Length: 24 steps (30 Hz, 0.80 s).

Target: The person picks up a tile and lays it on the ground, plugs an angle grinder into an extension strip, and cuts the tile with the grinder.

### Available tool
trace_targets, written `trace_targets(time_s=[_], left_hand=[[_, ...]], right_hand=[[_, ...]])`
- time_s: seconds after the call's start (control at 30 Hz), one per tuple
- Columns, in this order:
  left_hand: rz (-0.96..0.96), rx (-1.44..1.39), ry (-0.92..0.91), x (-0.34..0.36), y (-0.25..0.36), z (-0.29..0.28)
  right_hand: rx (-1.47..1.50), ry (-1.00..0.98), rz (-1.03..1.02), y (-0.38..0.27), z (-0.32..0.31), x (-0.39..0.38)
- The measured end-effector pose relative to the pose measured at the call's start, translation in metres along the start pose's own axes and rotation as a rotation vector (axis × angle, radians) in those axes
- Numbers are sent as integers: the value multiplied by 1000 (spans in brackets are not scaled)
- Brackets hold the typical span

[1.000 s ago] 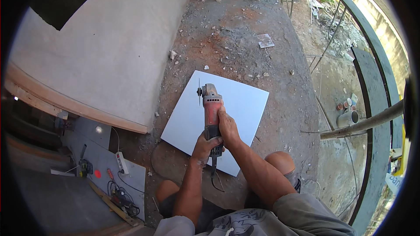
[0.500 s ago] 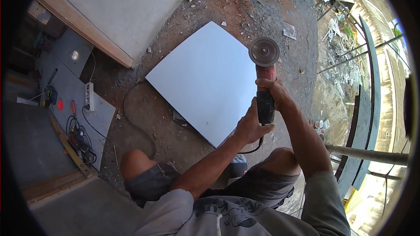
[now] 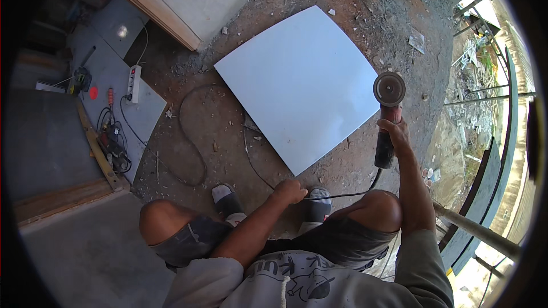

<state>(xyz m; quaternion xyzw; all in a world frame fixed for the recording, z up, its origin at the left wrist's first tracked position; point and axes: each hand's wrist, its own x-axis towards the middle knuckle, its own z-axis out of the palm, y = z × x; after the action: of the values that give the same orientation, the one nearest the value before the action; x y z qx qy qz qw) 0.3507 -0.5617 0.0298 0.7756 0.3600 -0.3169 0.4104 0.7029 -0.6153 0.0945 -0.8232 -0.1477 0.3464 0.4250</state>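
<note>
My right hand [image 3: 397,134] is wrapped round the body of a red and black angle grinder [image 3: 386,147], its round disc pointing away from me. The disc overlaps the right corner of a white square tile [image 3: 302,82] in this view; whether they touch I cannot tell. The tile lies flat on the dirty floor, one corner toward me. Closer to me, my left hand [image 3: 290,191] is closed on the grinder's black power cord [image 3: 345,195], between my feet and below the tile's near corner. From there the cord runs on toward the tile's left edge.
A white power strip [image 3: 133,84] and a tangle of tools and cables [image 3: 114,142] lie on grey slabs at the left. A cord [image 3: 197,157] loops over the floor. A wooden door frame [image 3: 151,5] stands beyond. Rubble is scattered behind the tile; at right are planks and a pole [image 3: 479,229].
My left hand has let go of the grinder's rear and moved down left to the cord. My right hand has drawn the grinder somewhat nearer, and the view has shifted.
</note>
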Motion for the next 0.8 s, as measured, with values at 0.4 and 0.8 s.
trace_targets(time_s=[0.4, 0.8], left_hand=[[-553, -245, -72, -11, -123, -3], [-692, -1594, 9, 30, -73, 61]], right_hand=[[-86, 29, -37, 40, 24, -14], [-844, 45, -8, 24, -8, -41]])
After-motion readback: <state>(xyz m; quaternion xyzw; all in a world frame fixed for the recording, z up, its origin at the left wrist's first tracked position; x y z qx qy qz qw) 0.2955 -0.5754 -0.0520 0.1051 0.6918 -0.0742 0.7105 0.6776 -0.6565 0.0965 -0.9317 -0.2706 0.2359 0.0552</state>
